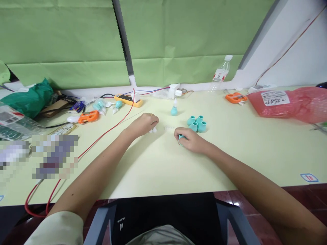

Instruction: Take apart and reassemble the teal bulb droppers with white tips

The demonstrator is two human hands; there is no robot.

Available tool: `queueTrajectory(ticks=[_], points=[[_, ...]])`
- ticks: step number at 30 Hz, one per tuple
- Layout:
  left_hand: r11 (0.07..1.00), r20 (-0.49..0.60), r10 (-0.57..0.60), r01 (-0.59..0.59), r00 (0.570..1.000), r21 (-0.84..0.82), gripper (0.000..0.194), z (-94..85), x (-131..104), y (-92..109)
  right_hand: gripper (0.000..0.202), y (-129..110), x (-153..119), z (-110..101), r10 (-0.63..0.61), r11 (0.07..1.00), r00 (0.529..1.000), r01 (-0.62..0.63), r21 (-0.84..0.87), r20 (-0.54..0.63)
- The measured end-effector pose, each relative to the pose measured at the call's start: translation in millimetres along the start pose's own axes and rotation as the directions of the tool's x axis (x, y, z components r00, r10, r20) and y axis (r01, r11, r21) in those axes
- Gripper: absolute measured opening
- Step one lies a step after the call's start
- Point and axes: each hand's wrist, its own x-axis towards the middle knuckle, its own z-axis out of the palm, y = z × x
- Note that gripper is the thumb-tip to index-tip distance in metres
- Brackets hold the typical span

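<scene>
curling around a teal bulb (182, 137), the person's right hand (190, 139) is pinching it between thumb and fingers just above the table (163, 170) or on it; which of the two, the view is not settling. the fingers are hiding most of the bulb, and only part of its rim and side is showing. the left hand (146, 124) is bending its fingers down, drawn close together, over some small white pieces (153, 130). the hand is partly covering these pieces, so their number is hard to make out, and whether the fingertips are gripping one, one cannot tell. a ring (151, 115) is showing on a finger of that hand.

between the hands, a row of tiny see-through bits (169, 128) is lying on the table, too faint to make out. just beyond the right hand, four open-necked teal bulbs (196, 124) are standing bunched together. farther back, a bulb with a pale nozzle (174, 111) is standing upright in front of a white plug (174, 91).

at the right, a red plastic bag (288, 103) is running out of view, its contents hidden, beside an orange cutter (236, 98). at the left, a green bag (28, 98) is being cut off by the edge, and blurred squares are masking some things near a red cable (102, 135).
</scene>
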Motion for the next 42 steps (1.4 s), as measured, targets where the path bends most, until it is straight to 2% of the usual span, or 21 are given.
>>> queueTrajectory(ticks=[4,7,9,11,13,16,20,22,25,28,31,36,42], points=[[0.998,-0.036,-0.053,0.051,0.998,-0.033,0.026,1.1,0,0,0.016,3,1,1,0.045,0.997,0.999,-0.044,0.068,-0.010],[0.987,-0.196,-0.081,0.051,0.977,-0.150,0.020,-3.2,0,7,0.015,4,2,5,0.092,0.984,0.992,-0.077,0.162,-0.087],[0.944,-0.357,-0.157,0.034,0.921,-0.327,0.015,-6.7,-3,21,0.013,1,2,9,0.107,0.976,0.975,-0.065,0.208,-0.195],[0.833,-0.457,-0.305,0.002,0.836,-0.554,0.015,-7.9,-7,43,0.022,-6,1,14,0.104,0.968,0.951,-0.030,0.249,-0.292],[0.711,-0.452,-0.400,-0.041,0.797,-0.702,0.016,-5.5,-13,69,0.033,-16,-1,18,0.091,0.949,0.932,0.026,0.314,-0.351],[0.630,-0.448,-0.398,-0.116,0.801,-0.768,0.012,2.9,-23,100,0.034,-29,-5,24,0.069,0.920,0.912,0.099,0.378,-0.405],[0.569,-0.438,-0.389,-0.163,0.810,-0.806,0.011,13.1,-31,111,0.018,-37,-9,27,0.039,0.930,0.888,0.135,0.341,-0.458],[0.589,-0.439,-0.381,-0.152,0.814,-0.794,0.011,15.2,-33,108,0.014,-36,-9,26,0.016,0.954,0.873,0.134,0.269,-0.488],[0.700,-0.501,-0.331,-0.147,0.800,-0.699,0.009,15.9,-35,103,0.013,-32,-8,22,-0.028,0.977,0.865,0.129,0.168,-0.502],[0.819,-0.580,-0.226,-0.170,0.783,-0.549,0.007,15.7,-38,101,0.015,-29,-8,21,-0.059,0.981,0.875,0.140,0.135,-0.481],[0.893,-0.640,-0.114,-0.204,0.760,-0.401,0.011,14.7,-38,101,0.014,-28,-8,21,-0.077,0.980,0.883,0.152,0.126,-0.462],[0.935,-0.692,0.022,-0.260,0.721,-0.241,0.015,12.1,-37,100,0.016,-27,-8,23,-0.143,0.967,0.870,0.225,0.122,-0.472],[0.937,-0.694,0.043,-0.271,0.719,-0.222,0.018,12.4,-36,99,0.017,-24,-7,23,-0.161,0.963,0.880,0.239,0.124,-0.446]])
